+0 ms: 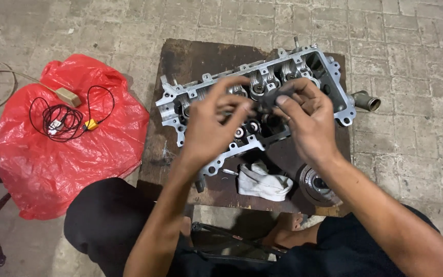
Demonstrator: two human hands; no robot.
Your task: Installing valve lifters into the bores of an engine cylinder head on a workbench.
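- A crinkled red plastic bag lies on the paved floor at the far left, with a tangle of thin black wire and a small tan block on top.
- A dark, stained wooden board carries a cast-metal engine head, pale grey, ribbed and full of round holes.
- The left hand hovers over the engine head, fingers curled in a pinch; what they pinch is hidden.
- The right hand is closed on a small dark part, its shape hard to make out.
- A crumpled white rag sits on the board's near edge.
- A round metal disc is partly covered by the right forearm.
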